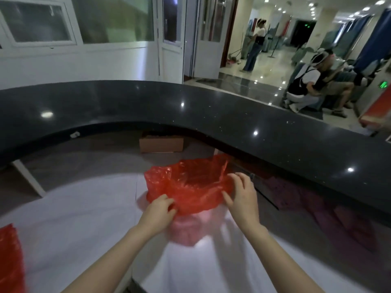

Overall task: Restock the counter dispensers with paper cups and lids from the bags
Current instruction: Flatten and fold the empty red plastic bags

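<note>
Two bare forearms are reaching forward from the bottom of the head view toward a red plastic bag (190, 187), which is sitting on the glossy white lower desk (84, 218). On the near left side of the bag, the left hand (157, 210) is pinching the crumpled rim, fingers curled into the film. On the bag's near right side, the right hand (242, 197) is lying against the rim with its fingers spread and the thumb tucked under the edge; whether it is really gripping or only bracing is hard to tell. Between the two hands the bag's mouth is gaping open, but its contents are not showing through the red film.

Beyond the bag, the dark curved counter (190, 106) is arcing across the view, and a cardboard box (161, 143) is sitting under its overhang. Far to the left of the bag, at the frame's edge, another red plastic piece (9, 256) is showing. No dispenser is appearing anywhere.

Judging by this, the step in hand is opening the bag. Doing it well likely means drawing the rim apart evenly with both hands, keeping the thin film from tearing, and folding the edge down so the cups or lids can be lifted out uncrushed.
</note>
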Demonstrator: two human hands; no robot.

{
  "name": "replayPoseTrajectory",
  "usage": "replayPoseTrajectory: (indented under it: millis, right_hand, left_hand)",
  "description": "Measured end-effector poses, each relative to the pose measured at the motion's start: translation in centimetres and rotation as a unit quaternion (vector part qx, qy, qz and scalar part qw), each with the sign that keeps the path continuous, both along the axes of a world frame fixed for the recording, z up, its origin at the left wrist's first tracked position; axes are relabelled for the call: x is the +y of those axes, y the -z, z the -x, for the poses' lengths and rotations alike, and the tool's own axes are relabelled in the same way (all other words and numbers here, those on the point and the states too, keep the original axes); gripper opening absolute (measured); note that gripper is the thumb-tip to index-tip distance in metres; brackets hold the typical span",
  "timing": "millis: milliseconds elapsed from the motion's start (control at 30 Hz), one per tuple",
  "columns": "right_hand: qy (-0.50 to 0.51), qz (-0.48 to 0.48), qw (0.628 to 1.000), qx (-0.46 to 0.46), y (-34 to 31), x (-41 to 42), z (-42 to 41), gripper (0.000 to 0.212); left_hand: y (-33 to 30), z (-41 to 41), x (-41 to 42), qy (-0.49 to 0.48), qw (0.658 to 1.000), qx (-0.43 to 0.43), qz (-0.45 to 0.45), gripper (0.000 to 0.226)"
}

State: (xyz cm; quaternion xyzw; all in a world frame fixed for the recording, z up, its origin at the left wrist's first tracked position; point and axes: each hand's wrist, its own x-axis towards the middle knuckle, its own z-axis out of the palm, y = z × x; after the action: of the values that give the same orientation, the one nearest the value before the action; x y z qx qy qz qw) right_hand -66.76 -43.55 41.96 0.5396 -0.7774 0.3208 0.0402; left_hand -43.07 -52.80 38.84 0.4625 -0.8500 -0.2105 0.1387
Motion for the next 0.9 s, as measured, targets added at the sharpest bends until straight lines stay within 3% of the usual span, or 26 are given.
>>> replayPoseTrajectory:
  millis: [100, 233, 300, 400, 467, 533, 633, 800, 900]
  right_hand:
    - [0.075, 0.004, 0.989, -0.125, -0.9, 0.5, -0.5, 0.028]
    - [0.014, -0.002, 0.975, -0.222, -0.3, 1.3, -2.1, 0.034]
    - [-0.030, 0.016, 0.958, -0.286, 0.0, 1.6, -3.3, 0.027]
    - [-0.044, 0.044, 0.942, -0.328, 0.5, 2.1, -5.2, 0.060]
    - [-0.012, 0.074, 0.948, -0.308, 0.6, 2.4, -6.4, 0.057]
    - [-0.025, 0.039, 0.959, -0.279, 0.8, 2.2, -7.4, 0.042]
    - [-0.092, -0.052, 0.956, -0.272, 0.4, 1.8, -9.9, 0.057]
    - [-0.091, -0.002, 0.912, -0.399, -2.1, 1.0, -12.9, 0.060]
    - [-0.131, -0.021, 0.889, -0.439, -3.4, 1.9, -13.5, 0.065]
  left_hand:
    - [-1.4, 0.9, -0.7, -0.083, 0.989, 0.089, -0.088, 0.029]
    - [-3.1, 1.5, -1.2, -0.183, 0.937, 0.223, -0.195, 0.029]
    - [-3.8, 1.9, -1.1, -0.247, 0.878, 0.313, -0.267, 0.027]
    - [-4.3, 1.5, -1.3, -0.318, 0.766, 0.426, -0.361, 0.026]
    - [-5.1, 0.7, -1.3, -0.323, 0.712, 0.475, -0.404, 0.028]
    - [-6.0, -0.2, -1.0, -0.284, 0.709, 0.485, -0.425, 0.034]
    - [-7.3, -1.1, 0.4, -0.190, 0.724, 0.462, -0.476, 0.042]
    - [-8.8, -3.5, 1.6, -0.111, 0.726, 0.421, -0.532, 0.044]
    - [-9.2, -6.0, 1.3, -0.103, 0.713, 0.428, -0.545, 0.047]
